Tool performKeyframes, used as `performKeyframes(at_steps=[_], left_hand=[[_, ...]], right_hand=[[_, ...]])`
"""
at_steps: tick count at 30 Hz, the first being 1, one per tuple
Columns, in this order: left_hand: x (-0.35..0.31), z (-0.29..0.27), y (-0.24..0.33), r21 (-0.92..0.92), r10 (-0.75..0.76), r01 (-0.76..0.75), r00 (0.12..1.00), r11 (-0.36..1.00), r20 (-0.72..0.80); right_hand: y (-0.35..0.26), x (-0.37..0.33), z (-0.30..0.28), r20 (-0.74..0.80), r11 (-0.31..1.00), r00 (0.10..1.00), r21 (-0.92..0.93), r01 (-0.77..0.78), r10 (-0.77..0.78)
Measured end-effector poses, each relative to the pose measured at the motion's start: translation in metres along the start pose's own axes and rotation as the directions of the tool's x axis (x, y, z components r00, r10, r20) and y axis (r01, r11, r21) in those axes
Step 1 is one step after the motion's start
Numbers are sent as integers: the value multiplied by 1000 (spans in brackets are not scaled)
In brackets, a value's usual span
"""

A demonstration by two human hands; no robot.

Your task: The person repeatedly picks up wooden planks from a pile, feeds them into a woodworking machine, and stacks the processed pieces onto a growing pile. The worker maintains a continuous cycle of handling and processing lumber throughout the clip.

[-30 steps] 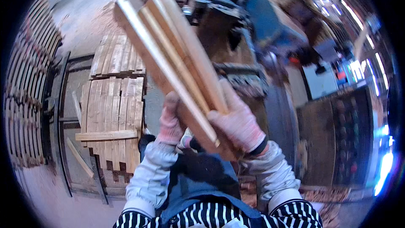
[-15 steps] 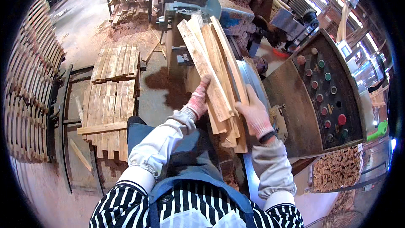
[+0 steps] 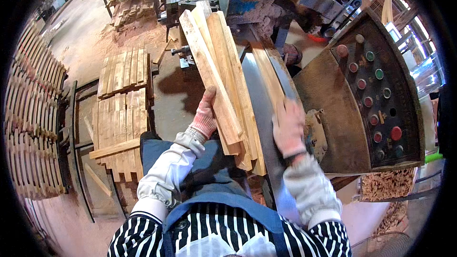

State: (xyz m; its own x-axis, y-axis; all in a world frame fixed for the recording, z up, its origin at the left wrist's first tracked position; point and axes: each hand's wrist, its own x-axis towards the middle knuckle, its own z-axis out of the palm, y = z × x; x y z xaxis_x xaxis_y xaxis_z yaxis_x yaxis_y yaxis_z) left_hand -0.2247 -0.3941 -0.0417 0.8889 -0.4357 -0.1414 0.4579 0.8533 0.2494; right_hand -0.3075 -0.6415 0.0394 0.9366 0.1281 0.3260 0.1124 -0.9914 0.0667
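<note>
My left hand (image 3: 205, 115), in a stained pinkish glove, is closed around a loose bundle of wooden strips (image 3: 216, 78). The strips tilt up and away from me, uneven at their ends. To the right, one single wooden strip (image 3: 267, 72) lies along the smooth metal bed (image 3: 257, 90) of a woodworking machine, its far end toward the housing. My gloved right hand (image 3: 289, 126) is closed over the near end of that strip, slightly blurred. Its fingertips are partly hidden by the back of the hand.
A control panel (image 3: 376, 95) with red and green buttons stands at the right. Ahead is the sawdust-covered machine housing (image 3: 245, 0). On the left, stacked strips (image 3: 121, 114) rest on a dark metal frame (image 3: 71, 138), beside a tall wood stack (image 3: 35, 114).
My right hand has drawn one strip off the bundle and brought it right onto the metal bed. My left hand and the bundle have shifted left in view.
</note>
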Motion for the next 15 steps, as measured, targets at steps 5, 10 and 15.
performKeyframes(at_steps=[5,10,15], left_hand=[[8,18,-9,-64,-37,37,999,997,6],[4,32,0,-79,16,-14,1000,997,26],[13,31,0,-80,85,-80,994,994,69]], right_hand=[[19,153,69,53,993,993,-50,-105,107],[-14,145,41,64,590,951,770,-240,303],[-57,-10,-33,342,583,901,687,-434,268]])
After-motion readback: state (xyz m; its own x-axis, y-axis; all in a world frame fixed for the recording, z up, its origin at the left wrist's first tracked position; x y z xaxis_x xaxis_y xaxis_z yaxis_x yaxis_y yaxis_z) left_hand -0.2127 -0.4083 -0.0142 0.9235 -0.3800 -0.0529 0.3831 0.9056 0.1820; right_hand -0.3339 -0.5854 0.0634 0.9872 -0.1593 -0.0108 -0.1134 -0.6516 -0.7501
